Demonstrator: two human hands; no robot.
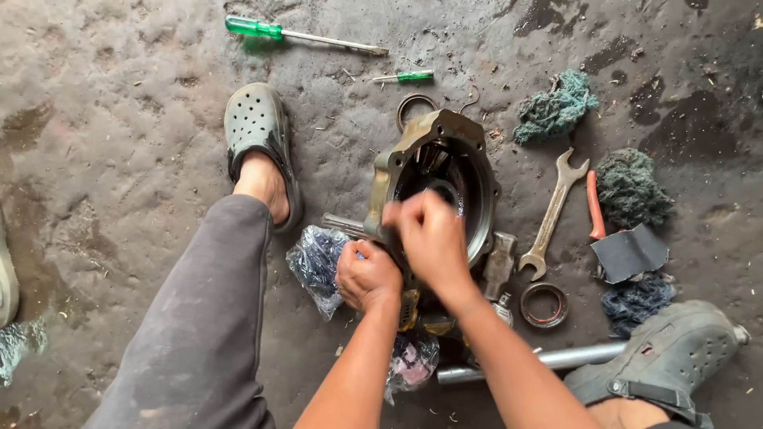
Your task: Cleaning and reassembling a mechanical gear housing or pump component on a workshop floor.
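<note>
A round, greasy metal housing (469,171) stands tilted on the oily concrete floor between my feet. My right hand (429,238) is bunched at the housing's near rim, fingers closed and blurred; what they pinch is hidden. My left hand (367,274) is fisted just below and to the left of it, against the rim's lower edge, and what it grips cannot be seen. A short metal shaft (342,225) sticks out left of the housing. Beneath my hands lies a crumpled clear plastic bag (316,262).
Around lie a green-handled screwdriver (302,34), a smaller green screwdriver (405,76), an open-end wrench (552,214), a hammer head (499,266), a metal ring (544,305), a steel pipe (572,357), an orange-handled tool (595,205), dark rags (632,187), and my clogs (256,131).
</note>
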